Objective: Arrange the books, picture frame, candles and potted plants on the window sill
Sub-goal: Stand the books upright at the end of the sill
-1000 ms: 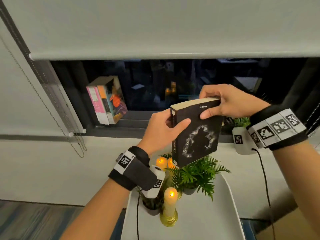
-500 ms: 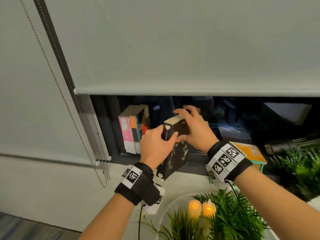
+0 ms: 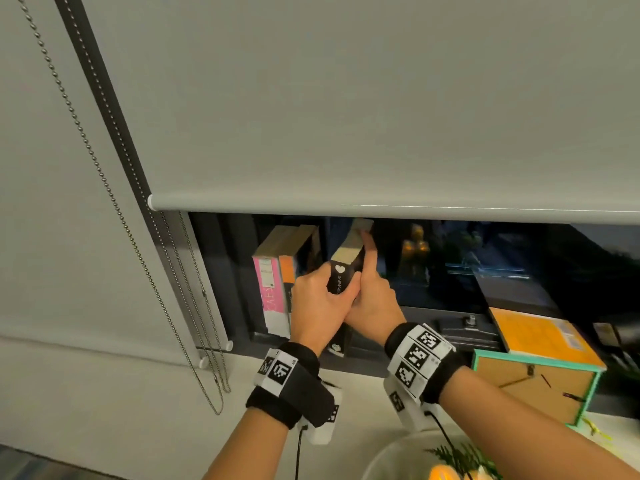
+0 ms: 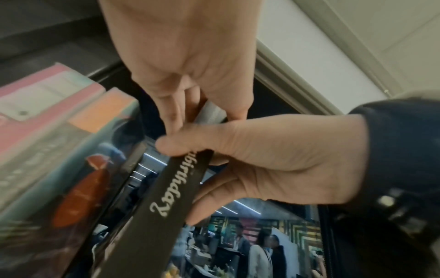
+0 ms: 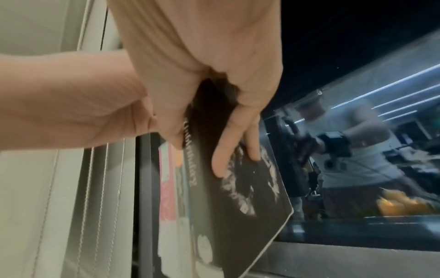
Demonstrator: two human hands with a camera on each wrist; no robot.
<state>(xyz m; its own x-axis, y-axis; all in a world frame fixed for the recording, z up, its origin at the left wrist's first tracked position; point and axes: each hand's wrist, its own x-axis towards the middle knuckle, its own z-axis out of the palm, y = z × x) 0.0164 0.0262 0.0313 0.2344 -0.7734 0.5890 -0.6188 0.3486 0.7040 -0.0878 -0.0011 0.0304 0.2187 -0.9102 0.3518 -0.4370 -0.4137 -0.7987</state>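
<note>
A black book stands spine towards me on the dark window sill, just right of the upright pink book and orange-spined book. My left hand grips its spine side and my right hand grips the other side, with a finger along the page edge. In the left wrist view the spine runs between both thumbs. In the right wrist view my fingers lie on the cover. The book's top leans away from its neighbours; whether its foot touches the sill is hidden.
A roller blind hangs low over the sill, its bead chain at the left. Right of my hands a yellow book lies flat, and a teal picture frame shows its back. Candles and a plant sit on a white tray below.
Both hands carried the black book up from above the tray to the sill and turned it spine-out beside the standing books. It now stands more upright and deeper in.
</note>
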